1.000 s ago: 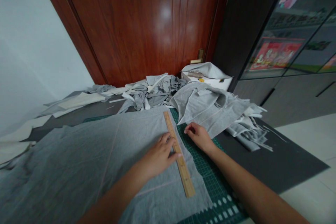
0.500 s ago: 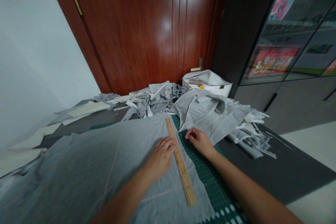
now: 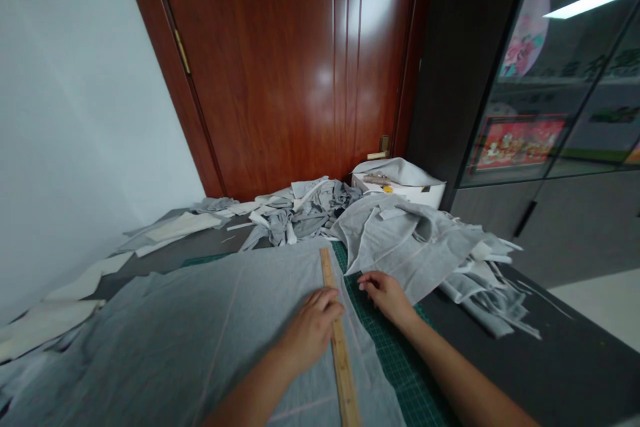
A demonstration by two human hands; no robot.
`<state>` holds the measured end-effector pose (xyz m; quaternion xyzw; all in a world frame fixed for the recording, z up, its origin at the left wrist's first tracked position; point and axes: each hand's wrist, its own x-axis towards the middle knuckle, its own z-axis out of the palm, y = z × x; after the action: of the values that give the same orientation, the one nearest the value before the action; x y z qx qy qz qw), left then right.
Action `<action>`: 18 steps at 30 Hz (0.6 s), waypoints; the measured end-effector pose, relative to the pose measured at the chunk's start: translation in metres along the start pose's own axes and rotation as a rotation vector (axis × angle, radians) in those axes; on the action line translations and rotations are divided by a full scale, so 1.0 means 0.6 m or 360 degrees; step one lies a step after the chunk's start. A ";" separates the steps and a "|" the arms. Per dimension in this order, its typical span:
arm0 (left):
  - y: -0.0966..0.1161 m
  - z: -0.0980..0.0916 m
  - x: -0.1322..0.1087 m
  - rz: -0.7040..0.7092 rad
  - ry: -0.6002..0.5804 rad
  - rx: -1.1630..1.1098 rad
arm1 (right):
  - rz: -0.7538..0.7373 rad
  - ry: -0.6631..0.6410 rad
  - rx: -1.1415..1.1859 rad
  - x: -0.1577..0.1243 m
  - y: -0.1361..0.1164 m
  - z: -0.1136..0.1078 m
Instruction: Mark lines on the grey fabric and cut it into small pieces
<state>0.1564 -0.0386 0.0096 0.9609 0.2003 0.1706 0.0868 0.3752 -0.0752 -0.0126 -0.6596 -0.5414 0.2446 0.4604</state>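
Presses the left hand flat onto a long, narrow, pale wooden ruler, fingers open and laid across its width rather than wrapped round it. Apparently pins the straightedge this way so it cannot slide on soft cloth.

Lays that ruler lengthwise, running on past the left fingertips toward the far side and back along the right edge of the palm. Sets it on a wide sheet of plain grey knit fabric, spread smooth to the left of the fingers. Shows a faint pink chalk line on the sheet, well left of the left hand.

Rests the right hand just right of the ruler, fingers curled and tips down where the sheet's edge meets a dark green gridded cutting mat. Cannot tell whether anything small sits pinched between them. Has the mat under the cloth edge, beneath and behind the right fingers, likely as a protective base.

Leaves a crumpled grey fabric piece just beyond the right fingertips. Leaves a heap of grey and white offcuts farther beyond both hands, off the flat sheet, all on a dark bench.
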 end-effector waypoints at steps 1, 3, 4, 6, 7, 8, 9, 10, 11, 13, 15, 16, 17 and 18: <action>0.000 0.000 0.000 -0.0003 0.0002 0.0005 | 0.0042 -0.0007 0.0057 0.001 0.002 0.001; 0.000 0.000 -0.001 -0.0010 0.0005 0.0018 | 0.0115 -0.0008 0.0186 0.005 0.005 0.002; 0.000 0.000 -0.001 -0.0020 0.0013 0.0027 | 0.0142 -0.0004 0.0248 0.006 0.006 0.002; 0.000 -0.001 0.000 -0.0052 0.0050 0.0045 | 0.0171 0.0010 0.0356 0.008 0.006 0.001; -0.001 -0.001 0.000 -0.0073 0.0081 0.0055 | 0.0182 0.0012 0.0400 0.009 0.005 0.001; -0.001 -0.002 0.000 -0.0097 0.0114 0.0063 | 0.0198 0.0009 0.0441 0.009 0.004 0.000; -0.002 -0.002 0.001 -0.0127 0.0146 0.0069 | 0.0219 0.0008 0.0496 0.010 0.002 0.000; -0.002 -0.003 0.001 -0.0164 0.0175 0.0072 | 0.0242 0.0006 0.0565 0.011 0.001 0.000; -0.003 -0.004 0.002 -0.0203 0.0200 0.0071 | 0.0264 0.0006 0.0641 0.011 -0.001 0.000; -0.003 -0.005 0.003 -0.0272 0.0230 0.0066 | 0.0298 0.0011 0.0781 0.013 -0.005 0.000; -0.003 -0.006 0.005 -0.0326 0.0252 0.0059 | 0.0306 0.0019 0.0878 0.013 -0.011 -0.003; -0.004 -0.005 0.005 -0.0349 0.0267 0.0052 | 0.0304 0.0019 0.0912 0.013 -0.015 -0.006; -0.005 -0.004 0.006 -0.0375 0.0289 0.0043 | 0.0302 0.0015 0.0950 0.011 -0.019 -0.009; -0.007 -0.001 0.006 -0.0403 0.0313 0.0032 | 0.0300 0.0007 0.0983 0.010 -0.022 -0.012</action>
<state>0.1579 -0.0333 0.0106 0.9074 0.3290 0.2496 0.0779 0.3763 -0.0724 0.0034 -0.5364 -0.3771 0.4376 0.6153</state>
